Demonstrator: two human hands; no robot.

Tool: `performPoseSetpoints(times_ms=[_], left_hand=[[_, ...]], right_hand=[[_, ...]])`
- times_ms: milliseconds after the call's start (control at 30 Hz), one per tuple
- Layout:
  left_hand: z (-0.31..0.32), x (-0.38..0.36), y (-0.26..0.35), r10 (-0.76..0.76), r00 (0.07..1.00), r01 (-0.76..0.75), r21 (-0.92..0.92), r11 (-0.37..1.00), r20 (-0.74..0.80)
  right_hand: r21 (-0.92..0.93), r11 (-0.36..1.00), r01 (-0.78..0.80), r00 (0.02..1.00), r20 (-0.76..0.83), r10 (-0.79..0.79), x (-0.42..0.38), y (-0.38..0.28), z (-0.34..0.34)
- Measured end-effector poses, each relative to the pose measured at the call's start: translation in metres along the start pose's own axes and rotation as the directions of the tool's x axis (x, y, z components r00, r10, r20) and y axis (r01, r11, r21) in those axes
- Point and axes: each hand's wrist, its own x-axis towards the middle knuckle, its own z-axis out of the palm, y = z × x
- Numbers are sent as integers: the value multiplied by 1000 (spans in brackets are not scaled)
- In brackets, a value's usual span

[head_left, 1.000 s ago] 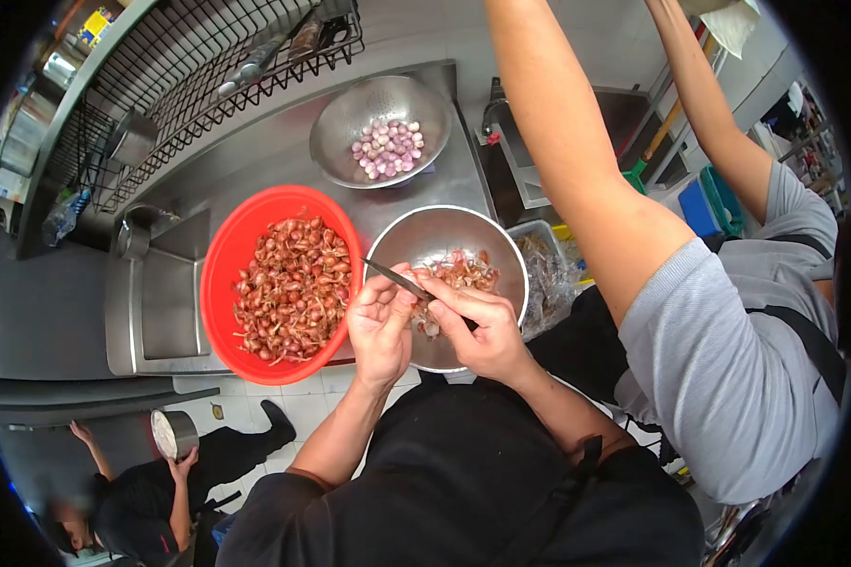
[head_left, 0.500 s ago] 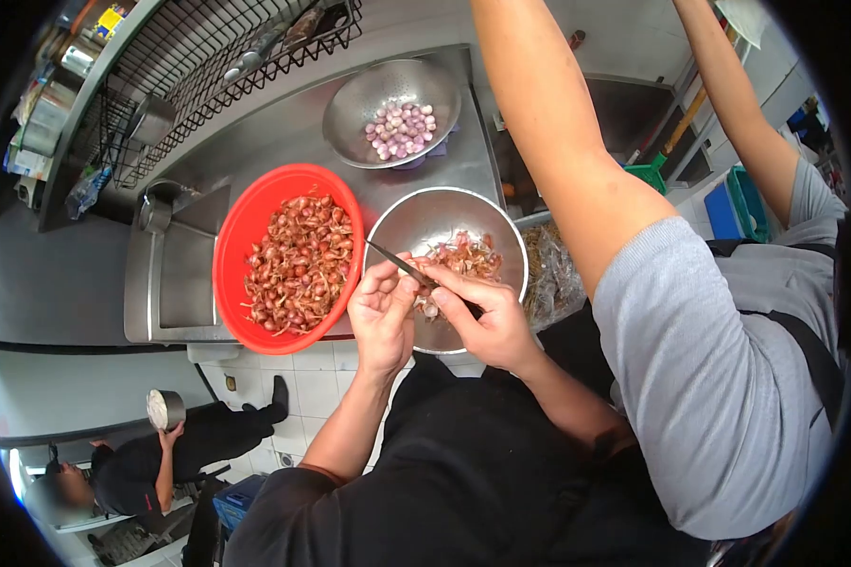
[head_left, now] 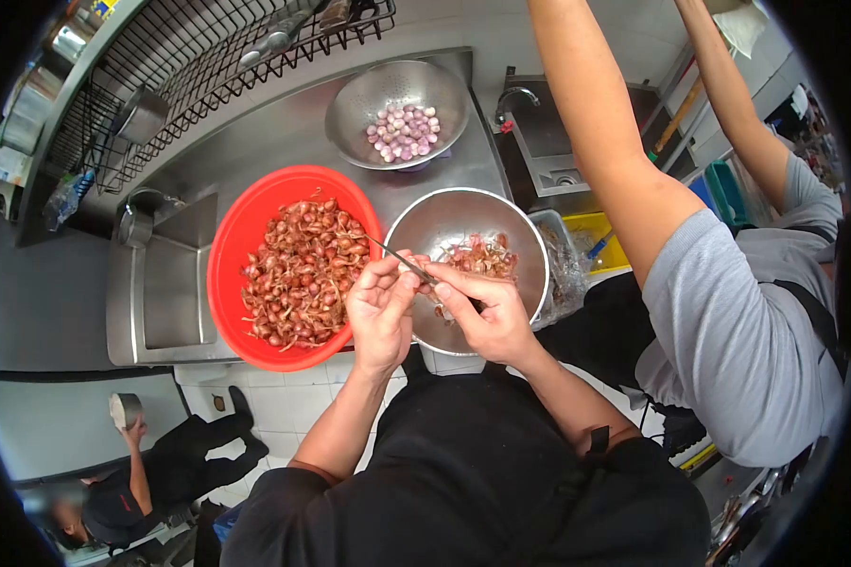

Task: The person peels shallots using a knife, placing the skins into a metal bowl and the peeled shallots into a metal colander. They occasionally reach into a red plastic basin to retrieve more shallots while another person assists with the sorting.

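My right hand point(head_left: 487, 307) is closed around a small dark-bladed knife point(head_left: 392, 252), its tip pointing up and left. Against it, my left hand point(head_left: 383, 312) pinches what looks like a shallot, almost wholly covered by the fingers. Both hands meet over the near left rim of a steel bowl point(head_left: 540, 250), inside which lie reddish peelings point(head_left: 480, 255). To the left, a red basin point(head_left: 221, 283) is filled with unpeeled shallots point(head_left: 303, 265). Behind the bowl, a perforated steel colander point(head_left: 345, 113) contains peeled, pale purple shallots point(head_left: 404, 132).
Close on the right, a co-worker's bare arm point(head_left: 605, 123) in a grey sleeve reaches forward. A sink point(head_left: 175, 293) is at the left, below a wire rack point(head_left: 189, 85). Another person point(head_left: 123, 491) at lower left carries a round container point(head_left: 125, 411).
The view has shifted, bringing a tap and second sink into sight at the back right. Both hands keep nearly the same hold, the knife still at the left fingertips. The co-worker's arm appears farther right.
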Motion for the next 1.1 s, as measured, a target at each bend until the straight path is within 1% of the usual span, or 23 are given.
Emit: performPoseSetpoints(times_ms=[33,100,133,167,233,300,367,400,467,500,567,600,633,667,700,767,800,867,900,967,1000,1033,1100], left_hand=[[-5,1,1,1,1000,-1,-12,1000,6],[-13,4,7,-55,994,60,-50,997,93],[-19,7,9,-81,986,89,-52,995,146],[-23,9,12,-70,986,81,-65,995,151],[-29,12,14,-106,976,121,-72,990,191],[-34,14,11,-97,970,119,-89,989,224],[-36,15,11,-169,951,222,-190,956,257],[-37,16,9,-168,951,221,-190,956,260],[-38,17,6,-188,948,247,-221,943,258],[-35,18,7,-186,947,246,-222,944,261],[-29,18,9,-199,965,225,-152,962,173],[-31,18,6,-198,965,225,-153,962,173],[-34,17,1,-189,968,212,-132,968,168],[-37,15,-3,-181,970,200,-109,974,162],[-37,14,-4,-183,970,202,-107,974,161],[-35,13,-5,-190,971,196,-29,980,144],[-34,14,-5,-191,971,196,-25,980,142],[-30,14,-3,-183,976,187,-17,982,116],[-29,13,-5,-188,975,190,-13,982,116],[-28,12,-9,-114,989,110,45,993,92],[-27,11,-9,-122,988,118,50,992,92],[-26,10,-8,-94,990,84,88,993,110],[-20,9,-4,-72,989,56,126,991,131]], right_hand=[[-14,1000,1,1000,-2,-1,1,-1,2],[179,975,-134,991,-4,137,3,-4,6],[172,956,-238,971,29,237,3,-5,3],[157,960,-234,972,30,232,4,-6,4],[298,884,-361,930,44,365,6,-9,6],[351,854,-385,919,63,389,7,-14,6],[406,814,-416,894,18,448,9,-16,6],[405,815,-414,895,16,446,10,-14,7],[237,921,-308,926,-149,348,11,-3,6],[235,923,-306,926,-150,345,11,2,5],[84,964,-253,944,-196,265,8,16,-2],[83,964,-253,944,-195,264,7,27,-5],[-163,973,-161,970,-207,126,7,38,-8],[-398,915,-65,983,-185,-11,4,46,-11],[-396,916,-66,983,-186,-9,2,44,-14],[-470,847,-249,968,-117,220,-1,38,-18],[-467,849,-249,968,-117,220,-4,37,-15],[-87,962,-258,951,-201,236,-11,35,-3],[-82,962,-260,950,-203,239,-10,31,1],[71,989,-129,974,-179,140,-11,17,6],[-45,975,-217,974,-78,213,-11,6,0],[-40,974,-221,973,-83,217,-11,3,1],[-64,992,-112,993,-44,110,-9,0,5]])
